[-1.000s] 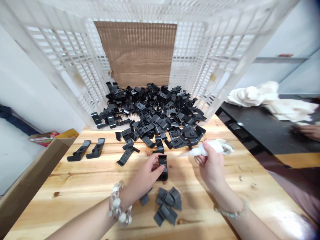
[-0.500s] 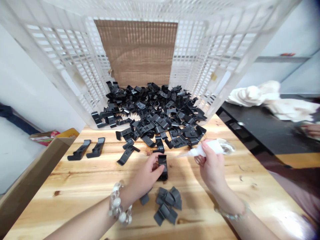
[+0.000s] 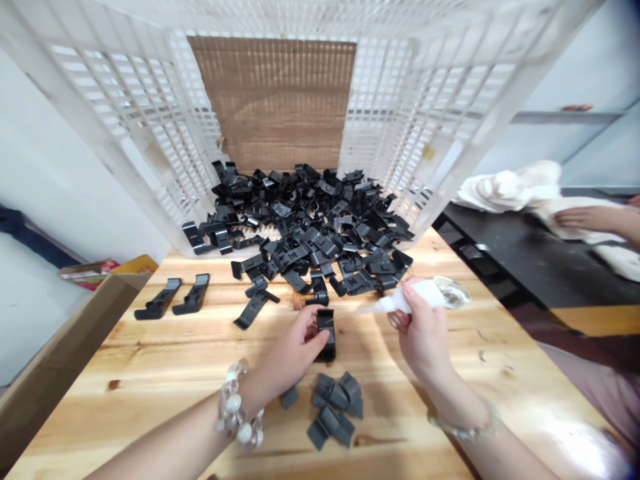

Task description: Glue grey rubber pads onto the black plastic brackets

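Observation:
My left hand (image 3: pixel 303 340) grips a black plastic clip (image 3: pixel 326 343) at the middle of the table, thumb on its front and fingers at its left side. In my right hand (image 3: pixel 425 327) is a small white glue bottle (image 3: pixel 427 293), tilted so its thin nozzle points left, a little apart from the clip's upper end. Several dark grey square pads (image 3: pixel 336 400) lie in a small heap just below the clip. Another grey pad (image 3: pixel 289 397) sits partly beside my left wrist. Two black clips (image 3: pixel 193 295) lie apart on the left.
A white plastic crate (image 3: pixel 175 233) on its side holds a large heap of black clips (image 3: pixel 300 220) spilling onto the wooden table (image 3: pixel 165 400). Cardboard (image 3: pixel 280 103) lines its back. At right, another person's hand (image 3: pixel 585 219) rests on white cloth (image 3: pixel 510 190) over a black table (image 3: pixel 500 233).
My hands, the clip and the bottle have stayed nearly still. At the right, the other person's hand has come further into view over the white cloth.

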Action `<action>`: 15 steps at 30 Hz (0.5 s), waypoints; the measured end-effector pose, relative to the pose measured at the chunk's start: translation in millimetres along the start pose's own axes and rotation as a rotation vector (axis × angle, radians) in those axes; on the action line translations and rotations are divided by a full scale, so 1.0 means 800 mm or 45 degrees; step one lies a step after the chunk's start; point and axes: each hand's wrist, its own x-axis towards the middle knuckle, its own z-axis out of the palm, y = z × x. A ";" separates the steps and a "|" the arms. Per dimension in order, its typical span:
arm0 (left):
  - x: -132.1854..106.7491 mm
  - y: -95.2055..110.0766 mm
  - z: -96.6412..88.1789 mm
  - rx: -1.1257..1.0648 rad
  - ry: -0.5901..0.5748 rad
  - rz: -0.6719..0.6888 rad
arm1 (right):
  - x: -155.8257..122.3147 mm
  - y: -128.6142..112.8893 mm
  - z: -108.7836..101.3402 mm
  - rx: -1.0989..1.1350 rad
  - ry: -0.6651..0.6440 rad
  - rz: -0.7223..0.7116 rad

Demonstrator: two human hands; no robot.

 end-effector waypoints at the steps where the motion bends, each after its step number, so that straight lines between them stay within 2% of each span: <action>1: 0.000 0.000 0.000 0.005 0.002 0.002 | 0.000 0.000 0.000 -0.002 -0.001 0.001; 15: 0.000 0.002 0.001 0.022 -0.002 0.003 | -0.001 0.000 -0.001 -0.008 -0.034 0.002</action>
